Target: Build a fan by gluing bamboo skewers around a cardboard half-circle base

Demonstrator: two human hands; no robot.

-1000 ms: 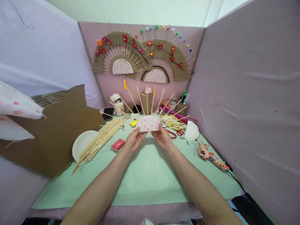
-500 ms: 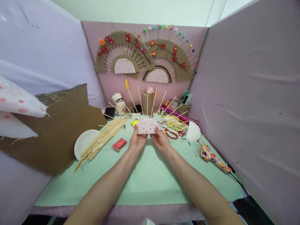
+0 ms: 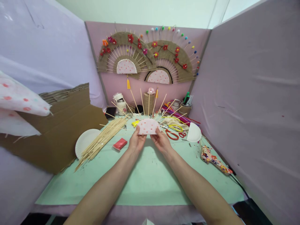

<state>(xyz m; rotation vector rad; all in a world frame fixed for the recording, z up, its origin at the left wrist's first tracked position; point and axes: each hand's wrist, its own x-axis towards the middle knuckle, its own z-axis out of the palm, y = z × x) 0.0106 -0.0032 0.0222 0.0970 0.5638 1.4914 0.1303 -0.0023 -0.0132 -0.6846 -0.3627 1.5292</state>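
Observation:
Between my two hands, raised over the middle of the table, is a half-round fan piece (image 3: pixel 148 127) covered in white cloth with pink dots. Thin wooden sticks (image 3: pixel 134 101) spread out from its curved edge like rays. My left hand (image 3: pixel 137 140) grips its lower left corner, thumb in front and fingers behind. At the lower right corner my right hand (image 3: pixel 161 140) pinches it the same way. A red packet (image 3: pixel 120 144) lies left of my left hand. Red-handled scissors (image 3: pixel 172 135) rest just beyond my right hand.
A bundle of sticks (image 3: pixel 103 140) lies across a paper plate (image 3: pixel 81 140) beside leaning cardboard (image 3: pixel 58 140). To the right are a white half plate (image 3: pixel 194 132) and a patterned glue gun (image 3: pixel 214 160) with a cord. Two decorated fans (image 3: pixel 126 40) hang on the back panel, above jars and twine (image 3: pixel 148 104).
The view has shifted slightly. Both hands still hold the fan piece in nearly the same place, and its sticks are turned a little.

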